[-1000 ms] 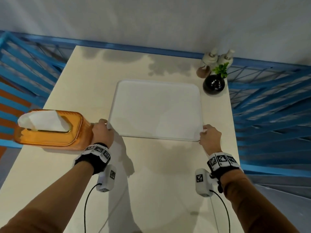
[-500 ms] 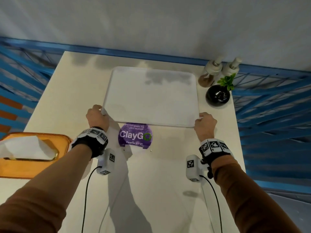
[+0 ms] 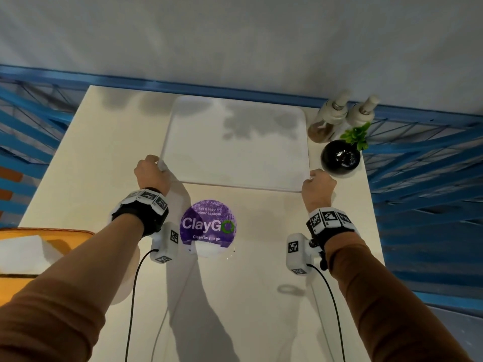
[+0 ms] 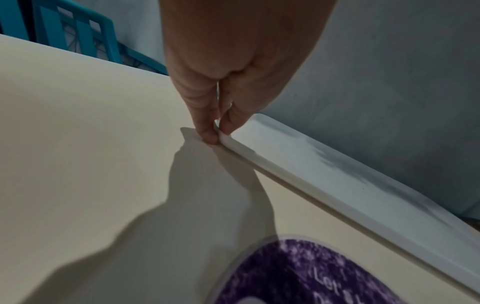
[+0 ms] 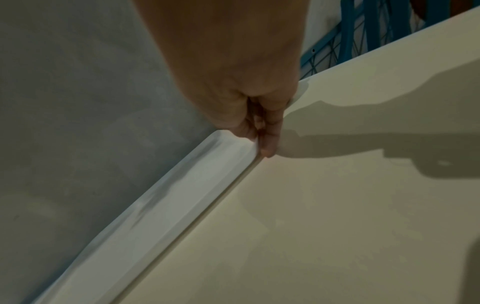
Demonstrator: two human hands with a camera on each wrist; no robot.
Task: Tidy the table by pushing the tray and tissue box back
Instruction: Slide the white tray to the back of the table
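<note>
One white tray (image 3: 235, 142) lies flat on the bench (image 3: 99, 152), its two near corners pinched by left hand (image 3: 150, 173) and right hand (image 3: 317, 185) fingers. One orange tissue box (image 3: 31, 254) sits well left behind the left fingers; two bottles (image 3: 345, 113) and one black vase (image 3: 339, 158) stand just beyond the right fingers.

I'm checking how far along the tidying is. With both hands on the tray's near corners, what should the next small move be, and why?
Probably let go of the tray: its far edge looks almost at the table's back edge. The left hand and right hand each pinch a near corner. The orange tissue box sits at the near left, not yet pushed back, so the left hand could go there next.
</note>
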